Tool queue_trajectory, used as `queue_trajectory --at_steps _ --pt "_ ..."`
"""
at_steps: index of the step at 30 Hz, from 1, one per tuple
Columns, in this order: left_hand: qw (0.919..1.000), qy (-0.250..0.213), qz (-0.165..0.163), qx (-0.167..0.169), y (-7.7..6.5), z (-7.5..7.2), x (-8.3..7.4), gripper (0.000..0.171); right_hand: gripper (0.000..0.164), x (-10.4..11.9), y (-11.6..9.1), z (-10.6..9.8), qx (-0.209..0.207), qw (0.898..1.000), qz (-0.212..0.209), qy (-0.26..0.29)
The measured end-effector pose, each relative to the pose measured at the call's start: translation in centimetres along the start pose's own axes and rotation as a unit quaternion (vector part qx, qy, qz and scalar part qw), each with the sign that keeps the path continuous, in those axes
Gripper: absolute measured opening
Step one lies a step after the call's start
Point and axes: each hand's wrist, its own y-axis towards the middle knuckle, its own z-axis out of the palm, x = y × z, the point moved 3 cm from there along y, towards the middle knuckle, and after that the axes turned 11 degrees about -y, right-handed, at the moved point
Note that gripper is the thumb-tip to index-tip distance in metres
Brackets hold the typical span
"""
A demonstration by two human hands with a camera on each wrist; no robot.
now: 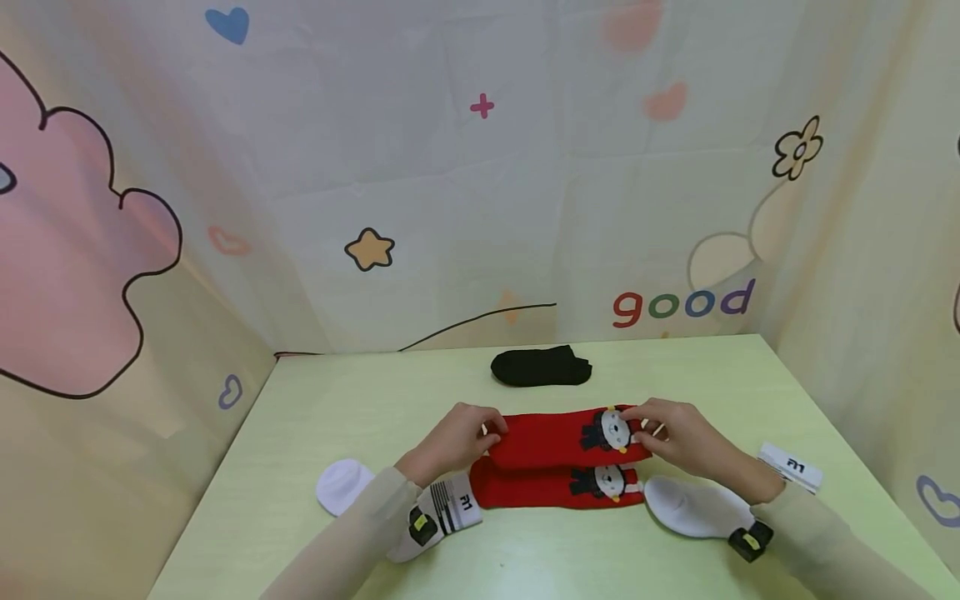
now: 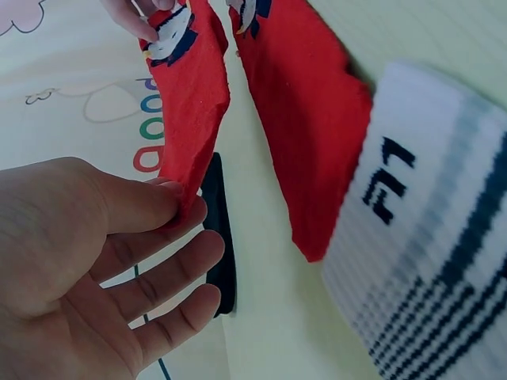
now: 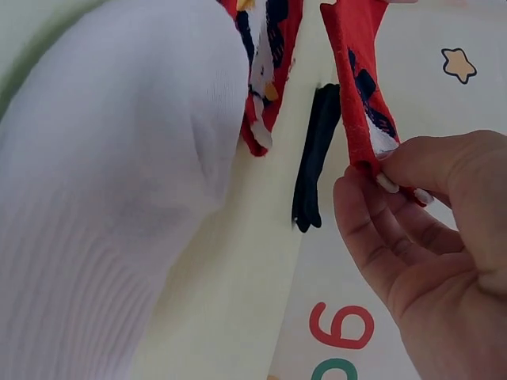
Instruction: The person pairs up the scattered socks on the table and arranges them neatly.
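Observation:
Stretched level between both hands is a red sock (image 1: 543, 440) with a cartoon animal figure at one end. My left hand (image 1: 459, 437) pinches its plain end between thumb and index finger, while the other fingers are spread in the left wrist view. At the figured end, my right hand (image 1: 681, 432) pinches the edge with thumb and fingers. The left wrist view shows the held sock raised apart from a second, matching red sock (image 2: 305, 103), which lies flat on the table just nearer to me.
A black sock (image 1: 540, 367) lies toward the table's back edge. Beneath the left forearm is a white striped sock (image 1: 453, 502), with a plain white piece (image 1: 341, 486) beside it. A white sock (image 1: 690, 505) lies near the right forearm, which partly covers another white cuff (image 1: 793, 467).

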Motion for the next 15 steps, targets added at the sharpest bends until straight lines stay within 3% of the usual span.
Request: queue_trajectory --at_steps 15 --pt "0.9997 0.023 0.003 0.009 -1.3 0.1 1.2 0.011 0.027 0.9 0.2 1.7 0.048 0.999 0.0 0.01"
